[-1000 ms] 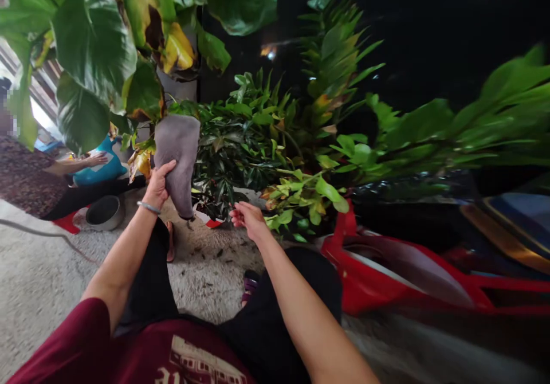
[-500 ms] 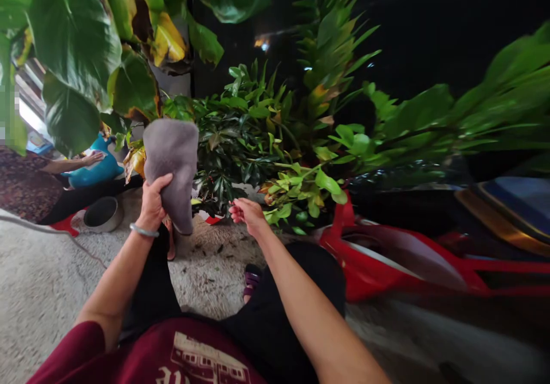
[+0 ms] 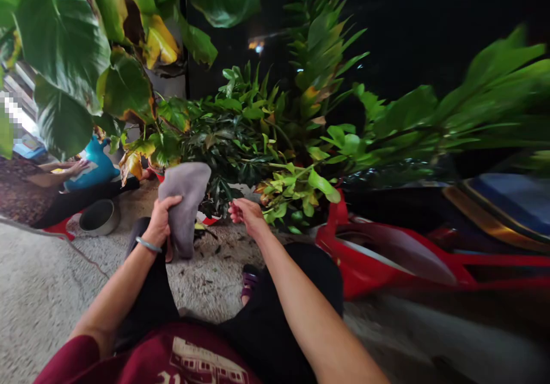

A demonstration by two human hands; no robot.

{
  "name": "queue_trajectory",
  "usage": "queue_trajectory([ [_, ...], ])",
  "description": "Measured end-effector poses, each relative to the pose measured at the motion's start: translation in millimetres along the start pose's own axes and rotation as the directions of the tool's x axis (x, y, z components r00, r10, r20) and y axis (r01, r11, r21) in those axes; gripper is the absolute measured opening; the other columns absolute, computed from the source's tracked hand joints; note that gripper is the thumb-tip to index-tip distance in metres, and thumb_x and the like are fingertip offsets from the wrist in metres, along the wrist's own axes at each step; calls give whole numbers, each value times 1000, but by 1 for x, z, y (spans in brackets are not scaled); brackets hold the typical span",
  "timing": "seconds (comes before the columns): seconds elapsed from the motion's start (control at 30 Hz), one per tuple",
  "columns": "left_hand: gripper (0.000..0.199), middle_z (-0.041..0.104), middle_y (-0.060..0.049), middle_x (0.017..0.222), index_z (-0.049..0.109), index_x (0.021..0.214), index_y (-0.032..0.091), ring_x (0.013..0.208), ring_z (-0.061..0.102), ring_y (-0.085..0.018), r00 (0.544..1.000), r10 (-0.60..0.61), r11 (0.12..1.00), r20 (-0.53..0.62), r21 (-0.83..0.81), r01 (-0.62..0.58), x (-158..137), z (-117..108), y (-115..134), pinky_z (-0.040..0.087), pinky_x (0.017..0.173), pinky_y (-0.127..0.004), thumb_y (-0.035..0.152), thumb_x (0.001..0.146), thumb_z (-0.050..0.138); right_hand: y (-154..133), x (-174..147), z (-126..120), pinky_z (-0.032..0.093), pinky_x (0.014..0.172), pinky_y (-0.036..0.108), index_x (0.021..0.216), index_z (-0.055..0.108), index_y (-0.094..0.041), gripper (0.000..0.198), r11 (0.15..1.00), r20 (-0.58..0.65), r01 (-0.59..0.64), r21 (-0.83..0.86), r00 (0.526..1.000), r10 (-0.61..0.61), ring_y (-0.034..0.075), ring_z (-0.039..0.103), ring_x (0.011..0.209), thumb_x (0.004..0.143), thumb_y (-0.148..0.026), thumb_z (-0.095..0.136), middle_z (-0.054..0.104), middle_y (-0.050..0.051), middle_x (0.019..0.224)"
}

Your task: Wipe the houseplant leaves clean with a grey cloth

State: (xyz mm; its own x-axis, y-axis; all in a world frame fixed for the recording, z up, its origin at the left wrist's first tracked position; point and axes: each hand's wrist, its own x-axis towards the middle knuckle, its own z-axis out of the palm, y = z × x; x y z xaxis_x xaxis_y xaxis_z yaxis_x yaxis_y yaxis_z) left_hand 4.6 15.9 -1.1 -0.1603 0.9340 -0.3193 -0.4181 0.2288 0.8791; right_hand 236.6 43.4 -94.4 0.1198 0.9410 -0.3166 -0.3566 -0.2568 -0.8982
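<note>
My left hand (image 3: pixel 158 222), with a pale bangle at the wrist, grips a grey cloth (image 3: pixel 185 206) by its left edge, thumb across the front. The cloth hangs over the concrete floor, in front of the low leafy plants. To the right of it, my right hand (image 3: pixel 249 216) is closed, its fingertips drawn together. Whether something small sits in that pinch, I cannot make out. Dark green leaves (image 3: pixel 219 192) lie just beyond this hand, and light green leaves (image 3: pixel 296 198) are to its right.
On the left, another person's hand (image 3: pixel 78 168) touches a blue toy-like figure (image 3: pixel 95 163). A grey basin (image 3: pixel 99 218) stands on the floor near a cable (image 3: pixel 86 250). Large leaves (image 3: pixel 60 46) hang upper left. A red bag-like container (image 3: pixel 356 272) is at right.
My left hand has lowered the grey cloth and moved it to the right, nearer my right hand. My right hand stays pinched in nearly the same place. The view has shifted slightly.
</note>
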Motion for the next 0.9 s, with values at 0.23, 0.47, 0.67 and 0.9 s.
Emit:
queue_trajectory([
  [0.23,41,77,-1,78,73,90,18,75,72,-21,979,202,978,-21,-39,-203,32,33,18,58,70,-29,27,53,86,-2,-4,8,44,39,21,75,71,-19,15,1000,24,13,-5,1000,-13,11,56,42,79,-32,72,68,0,56],
  [0.47,35,73,-3,67,71,76,17,57,66,-21,973,-196,968,120,184,172,-26,-17,-44,55,56,-33,26,46,86,0,-1,-3,39,36,20,67,68,-19,16,999,-70,-18,-27,997,16,11,55,39,78,-29,73,66,1,52],
  [0.67,44,78,-2,89,73,92,23,80,72,-23,962,257,966,93,-61,-252,12,27,41,59,70,-32,27,51,87,-2,-2,4,37,39,19,72,72,-17,11,999,-89,-13,-49,996,8,10,57,43,79,-24,68,68,2,56],
  [0.9,39,76,-4,74,73,87,17,68,71,-23,1000,2,994,31,112,-5,23,18,-15,59,66,-33,28,52,87,-3,-1,0,39,45,23,69,73,-20,14,998,-151,1,-67,988,-11,15,61,53,77,-30,66,72,2,62],
])
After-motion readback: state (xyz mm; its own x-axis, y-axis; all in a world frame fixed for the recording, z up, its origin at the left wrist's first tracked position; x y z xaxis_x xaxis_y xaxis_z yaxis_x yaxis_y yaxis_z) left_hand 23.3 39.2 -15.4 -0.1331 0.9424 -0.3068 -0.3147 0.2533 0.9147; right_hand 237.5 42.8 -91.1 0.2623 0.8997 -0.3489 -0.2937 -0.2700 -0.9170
